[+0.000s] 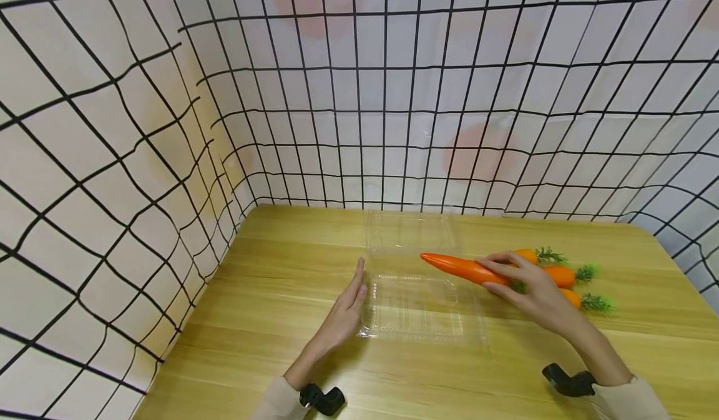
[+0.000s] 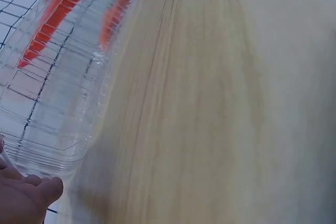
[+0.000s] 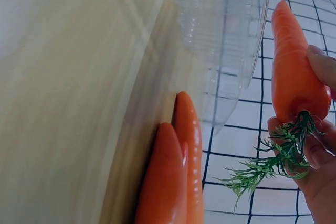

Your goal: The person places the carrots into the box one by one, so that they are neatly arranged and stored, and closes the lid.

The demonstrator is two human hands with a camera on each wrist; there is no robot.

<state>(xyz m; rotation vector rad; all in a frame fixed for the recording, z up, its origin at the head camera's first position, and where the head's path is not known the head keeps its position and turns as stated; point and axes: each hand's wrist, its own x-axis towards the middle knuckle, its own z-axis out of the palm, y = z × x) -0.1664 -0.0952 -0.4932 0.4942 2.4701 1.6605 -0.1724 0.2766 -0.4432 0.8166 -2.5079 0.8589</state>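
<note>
My right hand (image 1: pixel 530 292) grips an orange carrot (image 1: pixel 460 268) near its thick end, its tip pointing left toward the container. Green leaves (image 3: pixel 283 153) hang from that carrot's top in the right wrist view. A clear plastic clamshell box (image 1: pixel 418 307) lies with its lid (image 1: pixel 412 231) spread out behind it. At the box's left side rests my left hand (image 1: pixel 344 312), fingers straight; in the left wrist view, the hand (image 2: pixel 26 195) is by the box's near end. No carrot shows inside the box.
Right of the box, beneath and beyond my right hand, lie carrots with green tops: one at the back (image 1: pixel 526 256), one in the middle (image 1: pixel 560 276), one in front (image 1: pixel 572 297). A black-gridded white cloth (image 1: pixel 387 95) encloses the wooden table (image 1: pixel 269 295) behind and at the sides.
</note>
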